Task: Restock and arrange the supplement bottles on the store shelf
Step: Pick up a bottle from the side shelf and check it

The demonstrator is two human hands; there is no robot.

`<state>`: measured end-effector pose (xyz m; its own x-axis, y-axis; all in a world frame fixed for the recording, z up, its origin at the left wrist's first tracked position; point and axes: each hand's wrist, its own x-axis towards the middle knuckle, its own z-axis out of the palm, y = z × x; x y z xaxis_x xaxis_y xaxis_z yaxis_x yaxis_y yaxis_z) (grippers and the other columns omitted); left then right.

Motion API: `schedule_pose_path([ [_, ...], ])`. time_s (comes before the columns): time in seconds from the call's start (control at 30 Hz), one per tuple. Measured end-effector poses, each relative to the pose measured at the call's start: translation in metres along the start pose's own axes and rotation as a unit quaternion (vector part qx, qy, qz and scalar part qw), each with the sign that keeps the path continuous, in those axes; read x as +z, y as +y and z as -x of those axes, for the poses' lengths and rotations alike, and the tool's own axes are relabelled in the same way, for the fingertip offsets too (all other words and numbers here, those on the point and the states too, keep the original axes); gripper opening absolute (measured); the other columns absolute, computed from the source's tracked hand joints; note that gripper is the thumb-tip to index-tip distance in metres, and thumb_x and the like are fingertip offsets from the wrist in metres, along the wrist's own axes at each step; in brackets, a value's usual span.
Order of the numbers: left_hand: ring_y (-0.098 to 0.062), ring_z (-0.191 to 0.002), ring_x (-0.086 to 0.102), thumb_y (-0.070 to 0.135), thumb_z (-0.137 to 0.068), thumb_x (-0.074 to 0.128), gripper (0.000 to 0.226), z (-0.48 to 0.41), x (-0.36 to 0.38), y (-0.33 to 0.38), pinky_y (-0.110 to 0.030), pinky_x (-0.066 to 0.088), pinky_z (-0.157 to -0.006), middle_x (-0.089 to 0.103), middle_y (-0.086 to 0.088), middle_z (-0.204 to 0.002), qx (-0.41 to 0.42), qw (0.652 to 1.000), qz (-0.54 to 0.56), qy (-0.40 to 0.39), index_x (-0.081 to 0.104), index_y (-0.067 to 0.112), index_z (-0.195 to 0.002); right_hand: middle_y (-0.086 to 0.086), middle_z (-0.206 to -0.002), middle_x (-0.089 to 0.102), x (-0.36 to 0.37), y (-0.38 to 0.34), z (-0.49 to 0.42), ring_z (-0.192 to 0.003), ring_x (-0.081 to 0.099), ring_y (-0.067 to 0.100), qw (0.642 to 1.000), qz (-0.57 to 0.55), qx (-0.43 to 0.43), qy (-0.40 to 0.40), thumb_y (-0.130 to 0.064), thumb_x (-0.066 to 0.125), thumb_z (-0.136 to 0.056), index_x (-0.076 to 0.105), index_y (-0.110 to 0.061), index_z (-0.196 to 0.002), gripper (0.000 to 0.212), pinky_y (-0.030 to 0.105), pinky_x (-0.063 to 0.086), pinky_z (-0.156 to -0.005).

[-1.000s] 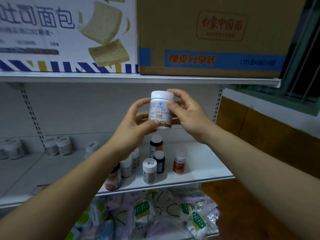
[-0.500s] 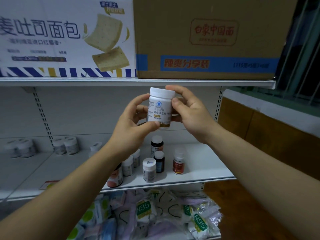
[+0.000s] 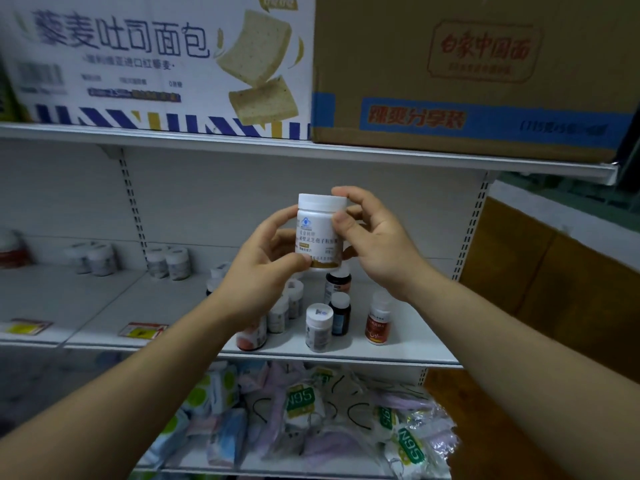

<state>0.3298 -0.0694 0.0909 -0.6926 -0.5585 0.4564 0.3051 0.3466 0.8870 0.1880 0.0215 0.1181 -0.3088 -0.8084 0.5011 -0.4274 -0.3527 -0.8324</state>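
A white supplement bottle [image 3: 318, 233] with a white cap and a gold band at its foot is held upright in front of the middle shelf, label toward me. My left hand [image 3: 263, 261] grips its lower left side and my right hand [image 3: 375, 244] grips its upper right side. Below them on the white shelf [image 3: 412, 344] stand several smaller bottles: a white one [image 3: 318, 327], a dark one [image 3: 340, 313], a red-labelled one [image 3: 378, 323] and a pink-labelled one [image 3: 252, 336] partly hidden by my left wrist.
Two cartons sit on the top shelf: a white bread box [image 3: 156, 60] and a brown cardboard box [image 3: 478, 74]. White jars [image 3: 168, 263] stand at the back left of the middle shelf. N95 mask packets [image 3: 304, 407] fill the shelf below. A brown wall panel [image 3: 554, 289] is on the right.
The view has shifted to the left, showing more of the left shelf. Both hands still hold the white bottle, which has stayed in front of the shelf with little movement.
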Motion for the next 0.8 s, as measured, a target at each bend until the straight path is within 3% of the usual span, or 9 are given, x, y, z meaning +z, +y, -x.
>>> schedule_pose_path([
  [0.27, -0.012, -0.096, 0.068, -0.013, -0.084, 0.048, 0.06, 0.023, -0.112, -0.021, -0.022, 0.055, -0.076, 0.071, 0.004, -0.104, -0.038, 0.999, -0.023, 0.016, 0.052, 0.035, -0.12, -0.005, -0.101, 0.053, 0.106, 0.023, -0.042, -0.092, 0.06, 0.021, 0.998, 0.035, 0.025, -0.037, -0.025, 0.061, -0.089, 0.05, -0.046, -0.098, 0.026, 0.031, 0.053, -0.071],
  [0.4, -0.018, -0.099, 0.066, -0.001, -0.076, 0.065, 0.052, 0.034, -0.194, -0.036, -0.029, 0.055, -0.08, 0.068, -0.005, -0.108, -0.06, 0.995, -0.068, 0.041, 0.057, 0.024, -0.12, -0.003, -0.103, 0.056, 0.187, 0.044, -0.068, -0.097, 0.06, 0.027, 0.997, 0.038, 0.049, -0.047, -0.022, 0.063, -0.088, 0.051, -0.046, -0.097, 0.028, 0.041, 0.055, -0.08],
  [0.47, -0.016, -0.093, 0.064, 0.007, -0.071, 0.067, 0.046, 0.039, -0.237, -0.046, -0.029, 0.054, -0.08, 0.069, -0.003, -0.1, -0.068, 0.989, -0.115, 0.061, 0.061, 0.029, -0.11, -0.001, -0.107, 0.056, 0.229, 0.056, -0.079, -0.1, 0.059, 0.028, 0.995, 0.044, 0.064, -0.06, -0.021, 0.064, -0.087, 0.051, -0.046, -0.097, 0.03, 0.046, 0.054, -0.085],
  [0.53, -0.012, -0.084, 0.061, -0.001, -0.071, 0.07, 0.046, 0.045, -0.274, -0.059, -0.025, 0.054, -0.075, 0.066, 0.004, -0.092, -0.081, 0.983, -0.147, 0.08, 0.06, 0.036, -0.097, -0.002, -0.11, 0.057, 0.267, 0.068, -0.087, -0.101, 0.059, 0.024, 0.992, 0.056, 0.081, -0.076, -0.02, 0.065, -0.086, 0.05, -0.041, -0.102, 0.03, 0.045, 0.052, -0.09],
  [0.63, -0.01, -0.079, 0.058, -0.006, -0.073, 0.068, 0.046, 0.052, -0.317, -0.079, -0.02, 0.051, -0.068, 0.062, 0.006, -0.092, -0.117, 0.972, -0.19, 0.08, 0.055, 0.034, -0.092, -0.003, -0.113, 0.057, 0.315, 0.084, -0.097, -0.099, 0.059, 0.016, 0.989, 0.068, 0.108, -0.079, -0.018, 0.066, -0.085, 0.05, -0.031, -0.11, 0.033, 0.042, 0.052, -0.092],
  [0.8, -0.015, -0.081, 0.061, -0.007, -0.075, 0.063, 0.039, 0.045, -0.365, -0.112, -0.031, 0.052, -0.075, 0.062, -0.005, -0.101, -0.18, 0.962, -0.193, 0.071, 0.058, 0.025, -0.097, -0.002, -0.122, 0.056, 0.363, 0.119, -0.118, -0.109, 0.056, 0.019, 0.982, 0.096, 0.144, -0.077, -0.02, 0.064, -0.086, 0.05, -0.029, -0.116, 0.034, 0.045, 0.048, -0.096],
])
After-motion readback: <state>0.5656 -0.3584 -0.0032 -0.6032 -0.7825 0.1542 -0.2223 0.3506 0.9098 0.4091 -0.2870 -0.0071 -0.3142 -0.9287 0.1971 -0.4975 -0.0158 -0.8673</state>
